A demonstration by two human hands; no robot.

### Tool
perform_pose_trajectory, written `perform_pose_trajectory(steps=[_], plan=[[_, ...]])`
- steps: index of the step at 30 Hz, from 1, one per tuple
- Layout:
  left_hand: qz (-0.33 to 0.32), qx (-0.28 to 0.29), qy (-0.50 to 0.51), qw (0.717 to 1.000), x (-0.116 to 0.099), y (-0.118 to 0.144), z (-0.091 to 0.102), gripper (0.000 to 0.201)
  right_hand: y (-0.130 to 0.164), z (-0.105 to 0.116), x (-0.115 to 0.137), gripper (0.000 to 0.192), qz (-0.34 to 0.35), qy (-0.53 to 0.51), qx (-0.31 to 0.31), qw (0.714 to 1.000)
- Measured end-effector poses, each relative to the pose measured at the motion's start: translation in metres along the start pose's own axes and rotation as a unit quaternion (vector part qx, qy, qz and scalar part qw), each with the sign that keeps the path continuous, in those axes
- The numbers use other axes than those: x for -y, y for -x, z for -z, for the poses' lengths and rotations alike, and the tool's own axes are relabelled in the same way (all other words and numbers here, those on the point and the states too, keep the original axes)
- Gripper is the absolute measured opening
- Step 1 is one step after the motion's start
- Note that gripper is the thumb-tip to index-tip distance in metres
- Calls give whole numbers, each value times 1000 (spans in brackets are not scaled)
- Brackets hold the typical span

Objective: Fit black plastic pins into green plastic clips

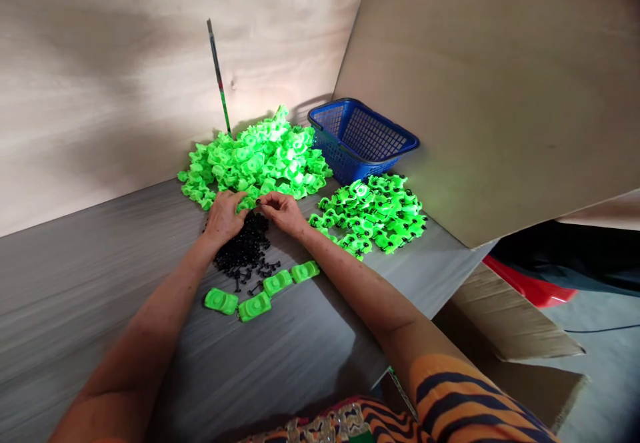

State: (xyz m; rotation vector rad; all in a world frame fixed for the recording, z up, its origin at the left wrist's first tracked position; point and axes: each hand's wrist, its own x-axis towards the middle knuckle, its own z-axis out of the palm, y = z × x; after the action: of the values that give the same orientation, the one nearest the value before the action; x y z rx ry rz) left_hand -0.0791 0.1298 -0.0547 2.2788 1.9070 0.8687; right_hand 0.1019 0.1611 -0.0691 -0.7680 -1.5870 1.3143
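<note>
My left hand (226,217) is closed at the front edge of a big heap of bright green toy car bodies (270,156). Its fingers curl around a green toy car body (245,202), partly hidden by them. Close beside it, my right hand (284,212) pinches a small black wheel axle (259,203) between thumb and finger. Under and in front of both hands lies a pile of black wheel axles (245,246), some scattered at its near edge. Several separate green car bodies (255,305) lie in a loose row nearer to me.
Right of my hands is a heap of green cars with black wheels (377,213). Behind it stands a blue plastic basket (365,139) against the wooden side panel (490,96). A thin stick (218,73) rises behind the green heap. Cardboard (520,316) sits below the table's right edge.
</note>
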Motion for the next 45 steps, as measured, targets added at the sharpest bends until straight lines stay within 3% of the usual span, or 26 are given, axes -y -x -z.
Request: perform_pose_trajectory(steps=[3, 7, 11, 14, 20, 27, 45], plan=[[9, -20, 27, 999, -2, -1, 3, 28, 1, -1, 2, 13, 8, -10, -6, 1000], [97, -84, 162, 978, -15, -1, 8, 28, 1, 0, 10, 9, 32, 39, -62, 997], [194, -78, 365, 907, -37, 3, 13, 38, 9, -3, 23, 9, 76, 82, -87, 990], [217, -64, 465, 856, -53, 9, 15, 43, 19, -8, 36, 11, 116, 130, -91, 981], [224, -49, 560, 796, -73, 18, 14, 45, 31, -9, 52, 13, 139, 245, -97, 955], [245, -19, 647, 722, -78, 19, 21, 49, 33, -7, 54, 15, 177, 285, -108, 936], [248, -7, 667, 703, -77, 21, 24, 45, 37, -6, 55, 18, 190, 318, -96, 924]])
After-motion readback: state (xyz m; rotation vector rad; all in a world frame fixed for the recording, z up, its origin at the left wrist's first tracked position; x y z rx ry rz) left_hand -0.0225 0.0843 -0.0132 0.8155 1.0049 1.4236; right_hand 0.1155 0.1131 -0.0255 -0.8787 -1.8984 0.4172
